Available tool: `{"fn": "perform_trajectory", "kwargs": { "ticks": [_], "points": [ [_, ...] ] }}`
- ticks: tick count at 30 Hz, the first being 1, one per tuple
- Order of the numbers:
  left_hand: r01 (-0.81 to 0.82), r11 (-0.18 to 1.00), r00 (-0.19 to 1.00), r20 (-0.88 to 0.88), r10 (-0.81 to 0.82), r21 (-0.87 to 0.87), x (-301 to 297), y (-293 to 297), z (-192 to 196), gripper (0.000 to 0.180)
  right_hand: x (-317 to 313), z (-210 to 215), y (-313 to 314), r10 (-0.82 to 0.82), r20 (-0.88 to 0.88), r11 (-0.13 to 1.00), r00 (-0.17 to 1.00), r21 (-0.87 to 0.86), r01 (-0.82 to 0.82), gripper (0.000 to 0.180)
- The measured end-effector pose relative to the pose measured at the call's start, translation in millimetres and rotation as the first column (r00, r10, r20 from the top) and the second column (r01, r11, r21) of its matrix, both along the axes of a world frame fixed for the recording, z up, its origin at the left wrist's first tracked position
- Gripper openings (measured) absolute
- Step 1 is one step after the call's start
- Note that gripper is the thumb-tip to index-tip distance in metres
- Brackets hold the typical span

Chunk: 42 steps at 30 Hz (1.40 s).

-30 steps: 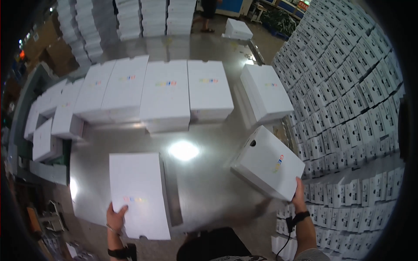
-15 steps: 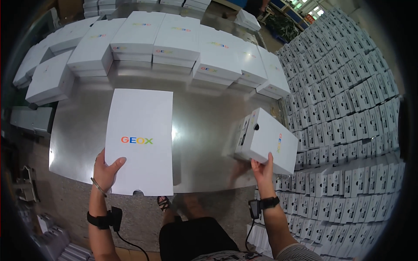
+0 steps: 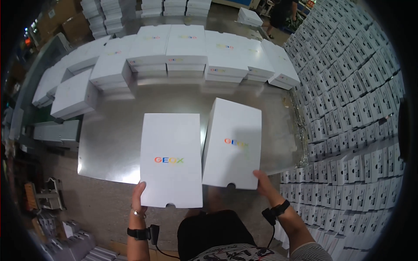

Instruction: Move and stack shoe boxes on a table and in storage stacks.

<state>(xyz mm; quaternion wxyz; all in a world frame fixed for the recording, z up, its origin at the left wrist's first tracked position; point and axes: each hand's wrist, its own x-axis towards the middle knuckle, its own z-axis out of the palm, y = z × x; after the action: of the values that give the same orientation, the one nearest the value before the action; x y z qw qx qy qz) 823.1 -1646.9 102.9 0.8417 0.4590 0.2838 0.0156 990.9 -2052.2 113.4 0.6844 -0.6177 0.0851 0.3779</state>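
The left hand (image 3: pixel 138 198) pinches the near edge of a flat white box (image 3: pixel 171 158); the right hand (image 3: pixel 265 185) grips the near corner of a second white box (image 3: pixel 233 143) just beside it. Both lie on the shiny counter (image 3: pixel 111 143), with stacked white boxes (image 3: pixel 187 50) beyond.

White boxes (image 3: pixel 172 158) – multicoloured lettering, shiny grey table (image 3: pixel 109 148), black wristbands (image 3: pixel 138 233)

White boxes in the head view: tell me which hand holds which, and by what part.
Left hand grips the left white box at its near-left corner; right hand grips the right white box at its near-right corner.
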Motion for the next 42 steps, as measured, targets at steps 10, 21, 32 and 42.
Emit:
{"fn": "perform_trajectory", "kwargs": {
  "ticks": [10, 21, 32, 42],
  "points": [
    [0.219, 0.958, 0.971, 0.140, -0.195, -0.185, 92.4, 56.6, 111.7, 0.054, 92.1, 154.0, 60.8, 0.256, -0.119, 0.965, 0.959, 0.096, -0.245, 0.065],
    [0.190, 0.962, 0.980, 0.096, -0.174, -0.196, 99.5, 78.6, 118.6, 0.060, 87.0, 159.3, 86.8, 0.232, -0.174, 0.964, 0.957, 0.169, -0.203, 0.061],
    [0.030, 0.994, 0.980, 0.199, -0.009, -0.106, 63.8, 105.8, 94.5, 0.041, 67.6, 199.5, 102.6, 0.020, 0.056, 0.883, 0.998, 0.467, -0.044, 0.056],
    [0.190, -0.007, 0.981, -0.190, -0.026, 0.982, 67.2, 55.9, 89.7, 0.070, 41.5, -3.7, 134.0, 0.458, 0.248, 0.888, 0.853, -0.079, -0.454, 0.071]
  ]
}}
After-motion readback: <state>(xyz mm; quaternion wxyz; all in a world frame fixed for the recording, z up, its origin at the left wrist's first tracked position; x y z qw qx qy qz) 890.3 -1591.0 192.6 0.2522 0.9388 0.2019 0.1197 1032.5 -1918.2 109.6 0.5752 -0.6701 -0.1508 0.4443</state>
